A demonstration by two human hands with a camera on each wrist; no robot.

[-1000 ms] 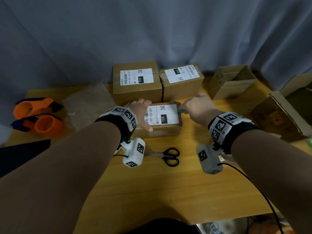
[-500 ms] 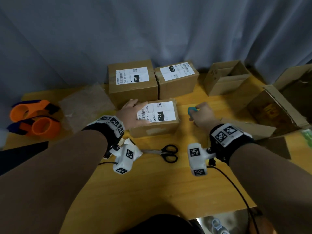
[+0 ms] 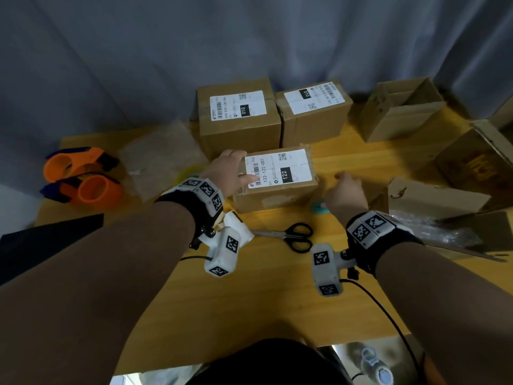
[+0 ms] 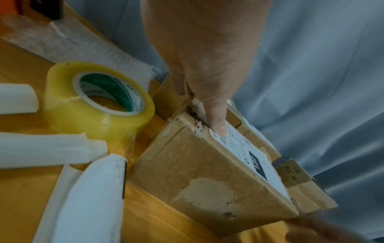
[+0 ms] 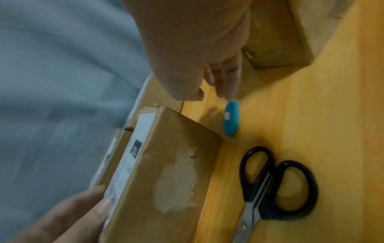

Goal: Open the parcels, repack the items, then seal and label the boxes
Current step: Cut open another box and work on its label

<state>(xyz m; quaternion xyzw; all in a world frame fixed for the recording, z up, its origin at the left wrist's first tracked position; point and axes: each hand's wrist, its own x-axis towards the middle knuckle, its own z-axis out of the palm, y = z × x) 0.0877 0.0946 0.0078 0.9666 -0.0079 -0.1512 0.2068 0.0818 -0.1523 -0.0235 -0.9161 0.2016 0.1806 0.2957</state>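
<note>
**Cutter loose beside a parcel held by one hand**

The left hand (image 3: pixel 231 173) lies on the parcel marked 122 (image 3: pixel 277 180), thumb flat on the label, the other fingers (image 4: pixel 178 85) curled over its nine o'clock edge. The right hand (image 3: pixel 345 191) hovers at the parcel's three o'clock with fingers loose, holding nothing. A small teal cutter (image 5: pixel 231 120) lies on the table (image 3: pixel 277 301) just below those fingertips. Scissors (image 3: pixel 297 237) lie at the parcel's six o'clock. I'd worry about a careless sweep knocking the cutter away, or the parcel skidding under a one-sided hold.
</note>
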